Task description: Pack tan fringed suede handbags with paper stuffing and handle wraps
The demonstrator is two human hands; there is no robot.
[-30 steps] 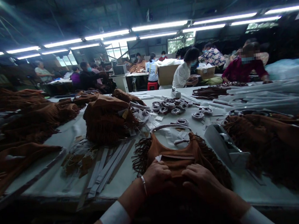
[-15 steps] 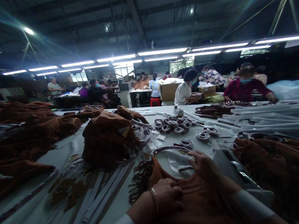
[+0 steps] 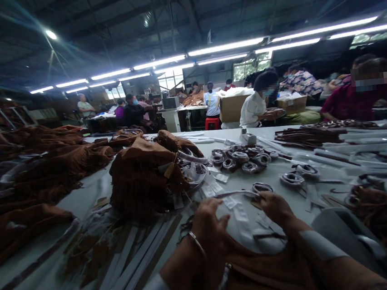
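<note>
A brown bag (image 3: 270,270) lies open toward me at the table's front edge, its wrapped handle (image 3: 235,193) arched up beyond it. My left hand (image 3: 208,223), with a bracelet at the wrist, is curled round the left side of that handle, thumb apart from the fingers. On the handle's right side, my right hand (image 3: 275,206) is closed with the fingertips pinching it. White paper strips (image 3: 242,220) show on the table through the loop. Dark fringe at the bag's left is mostly hidden behind my left hand.
A fringed brown bag (image 3: 142,177) stands ahead. Wrapped strap coils (image 3: 240,156) lie beyond it, with long wrapped straps (image 3: 378,143) at right. Flat strips (image 3: 136,264) and brown scraps (image 3: 87,253) are left. A grey device (image 3: 352,234) sits by my right arm. Several co-workers are across the table.
My left hand has moved up from the bag's body to the handle. My right hand has shifted right along with the handle. The view has turned and tilted slightly.
</note>
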